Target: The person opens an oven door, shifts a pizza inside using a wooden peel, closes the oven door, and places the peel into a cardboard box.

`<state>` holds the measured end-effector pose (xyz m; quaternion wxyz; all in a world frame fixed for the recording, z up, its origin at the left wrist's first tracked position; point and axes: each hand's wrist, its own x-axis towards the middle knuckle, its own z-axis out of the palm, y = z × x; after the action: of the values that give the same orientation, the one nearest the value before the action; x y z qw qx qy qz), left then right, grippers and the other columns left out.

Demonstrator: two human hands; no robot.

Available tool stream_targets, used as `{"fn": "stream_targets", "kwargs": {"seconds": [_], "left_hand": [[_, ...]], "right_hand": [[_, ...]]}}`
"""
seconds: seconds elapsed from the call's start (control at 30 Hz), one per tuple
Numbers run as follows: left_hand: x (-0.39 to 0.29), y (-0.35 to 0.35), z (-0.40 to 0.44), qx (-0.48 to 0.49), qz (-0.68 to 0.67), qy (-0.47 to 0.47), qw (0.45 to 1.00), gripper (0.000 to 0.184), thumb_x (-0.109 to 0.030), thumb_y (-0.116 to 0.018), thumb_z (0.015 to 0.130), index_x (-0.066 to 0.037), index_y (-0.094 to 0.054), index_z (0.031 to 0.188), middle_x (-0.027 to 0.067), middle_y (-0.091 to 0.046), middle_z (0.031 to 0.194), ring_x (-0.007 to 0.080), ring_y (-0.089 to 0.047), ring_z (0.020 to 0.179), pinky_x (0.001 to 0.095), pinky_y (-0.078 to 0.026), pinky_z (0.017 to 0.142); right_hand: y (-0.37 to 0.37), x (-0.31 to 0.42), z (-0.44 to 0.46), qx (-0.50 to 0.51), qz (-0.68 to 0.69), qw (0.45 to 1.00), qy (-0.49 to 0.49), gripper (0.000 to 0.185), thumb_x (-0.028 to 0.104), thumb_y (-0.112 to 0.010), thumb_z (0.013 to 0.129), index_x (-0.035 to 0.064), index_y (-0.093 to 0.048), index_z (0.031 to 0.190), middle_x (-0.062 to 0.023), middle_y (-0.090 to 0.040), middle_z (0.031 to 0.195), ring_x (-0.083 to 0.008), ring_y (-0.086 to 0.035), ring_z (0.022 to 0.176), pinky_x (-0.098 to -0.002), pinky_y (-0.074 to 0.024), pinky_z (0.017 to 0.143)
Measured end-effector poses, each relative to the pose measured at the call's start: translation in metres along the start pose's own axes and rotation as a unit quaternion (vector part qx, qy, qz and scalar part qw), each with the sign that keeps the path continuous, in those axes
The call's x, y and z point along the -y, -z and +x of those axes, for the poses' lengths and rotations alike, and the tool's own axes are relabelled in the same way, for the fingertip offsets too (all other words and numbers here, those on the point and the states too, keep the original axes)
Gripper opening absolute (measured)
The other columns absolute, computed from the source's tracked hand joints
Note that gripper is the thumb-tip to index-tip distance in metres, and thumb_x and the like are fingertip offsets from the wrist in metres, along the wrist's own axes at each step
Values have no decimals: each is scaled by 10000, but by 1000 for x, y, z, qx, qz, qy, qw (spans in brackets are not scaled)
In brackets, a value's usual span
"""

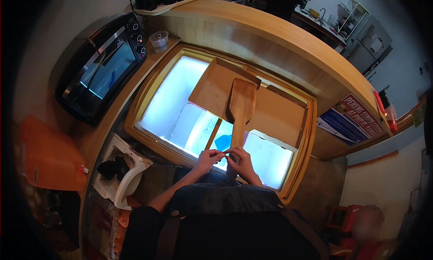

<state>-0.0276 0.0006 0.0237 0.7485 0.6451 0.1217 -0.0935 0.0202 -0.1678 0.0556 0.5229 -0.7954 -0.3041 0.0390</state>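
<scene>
My left hand (209, 160) and my right hand (242, 162) meet fingertip to fingertip in front of my apron. Both are closed in a pinch, and whatever lies between the fingers is too small to make out. Just beneath them runs the handle of a wooden paddle (242, 102), whose broad blade points away from me. The blade rests over an open cardboard box (212, 86), and a second piece of cardboard (277, 113) lies to its right. Both lie on a brightly lit chest (311, 138) with a yellowish frame. A blue item (223, 142) shows near the paddle's handle.
On the left stand a black toaster oven (103, 66), a clear plastic cup (159, 41) and an orange container (52, 154). A white bin (119, 170) with a black bag is below. Behind the chest rises a wooden counter (279, 30) with a sign (352, 120).
</scene>
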Motion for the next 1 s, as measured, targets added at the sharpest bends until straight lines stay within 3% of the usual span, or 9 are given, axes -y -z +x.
{"fn": "stream_targets", "kwargs": {"seconds": [0.53,0.63,0.73,0.93,1.0], "left_hand": [[-2,1,2,24,41,1,999,282,-252,-646,847,-2,-661,977,22,-641,809,76,-564,739,224,-456,684],[0,2,3,25,38,-6,999,285,-253,-649,845,1,-662,974,22,-640,808,74,-559,731,224,-454,678],[0,-1,2,7,16,-17,1000,251,-244,-666,830,-12,-680,924,-2,-610,718,41,-502,635,181,-381,572],[-1,-1,2,7,16,-22,1000,251,-244,-665,831,-10,-680,922,-2,-612,719,40,-504,639,182,-382,574],[-1,1,2,17,30,-14,999,269,-244,-661,834,-1,-671,949,12,-630,767,60,-532,692,207,-423,638]], "right_hand": [[0,-4,0,-13,-29,999,8,148,20,-679,745,25,-644,888,-104,-620,874,-262,-614,835,-324,-482,734],[1,-4,1,-11,-35,999,13,151,17,-679,742,25,-644,890,-105,-619,875,-264,-613,835,-326,-482,735],[1,-3,1,-12,-37,999,19,153,17,-679,741,25,-643,891,-107,-619,877,-265,-612,837,-327,-483,735],[2,-1,1,-11,-40,999,22,151,19,-677,743,24,-640,889,-109,-617,879,-267,-611,841,-328,-483,736],[2,-1,1,-8,-36,999,21,150,15,-673,742,27,-633,886,-109,-613,883,-273,-602,852,-335,-478,742]]}}
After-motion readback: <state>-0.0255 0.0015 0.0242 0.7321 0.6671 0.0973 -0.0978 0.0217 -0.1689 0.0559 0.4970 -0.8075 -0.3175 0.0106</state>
